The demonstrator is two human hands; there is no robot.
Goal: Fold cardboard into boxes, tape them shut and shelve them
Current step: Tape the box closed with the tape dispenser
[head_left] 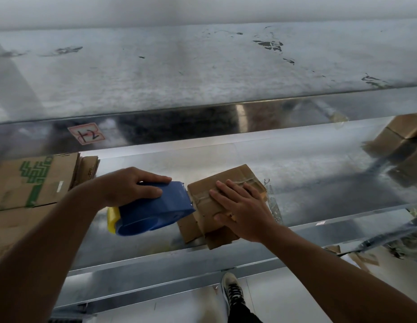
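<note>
Site: a metal rack with shiny shelves. The working shelf [319,159] sits below the head camera, and the person stands at its front edge.

Nearest: one shoe [233,292] on the pale floor, under the shelf lip.

Hands: both forearms reach forward onto the shelf. The left hand [133,185] grips a blue tape dispenser [156,206] from above, fingers curled over its body. The right hand [244,210] lies flat on top of a small cardboard box [226,176], fingers straight and spread, pressing it down.

Box: it rests on the shelf just right of centre, between the two hands. Its long axis seems to run near to far, the far end swung slightly right. Clear tape already crosses the top from left to right. Loose flaps show at the near end.

Key relation: the dispenser's front edge meets the box's left edge, touching or just beside it; which one cannot be told. The left hand is therefore the working one, and the right only steadies. Judged step: taping, not yet shelving.

Farther: flattened cardboard [28,180] is stacked at the left. Finished boxes [403,134] sit well apart at the far right. A handwritten label [86,134] is stuck on the upper shelf's edge.
</note>
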